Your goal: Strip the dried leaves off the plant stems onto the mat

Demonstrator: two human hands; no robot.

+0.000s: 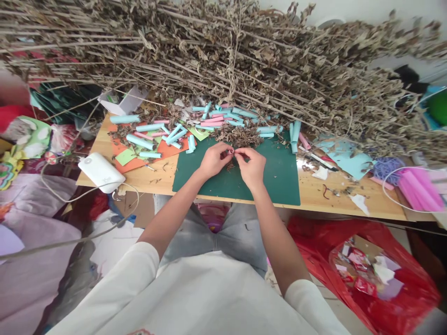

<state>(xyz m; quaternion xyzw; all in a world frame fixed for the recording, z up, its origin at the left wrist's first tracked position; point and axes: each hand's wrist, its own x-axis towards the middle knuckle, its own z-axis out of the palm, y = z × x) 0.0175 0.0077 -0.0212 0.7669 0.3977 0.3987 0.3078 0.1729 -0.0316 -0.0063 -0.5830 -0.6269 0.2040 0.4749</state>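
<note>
Above the dark green cutting mat (206, 181), my left hand (213, 160) is closed around a small pink paper tube (231, 151), its round open end facing right. The fingertips of my right hand (252, 167) are pinched together right beside that opening. Whatever lies between them is too small to make out. Just beyond both hands is a heap of crumbled dried leaves (240, 135). Rolled blue paper tubes (150, 127) and pink paper tubes (212, 124) lie scattered behind and to the left of the mat, several on orange paper (131, 160).
A large bundle of dried leafy stalks (209, 56) spans the back of the wooden table (349, 202). A white power bank (101, 172) with a cable sits at the left edge. Purple yarn (387, 170) lies right. A red plastic bag (314, 242) of scraps stands below.
</note>
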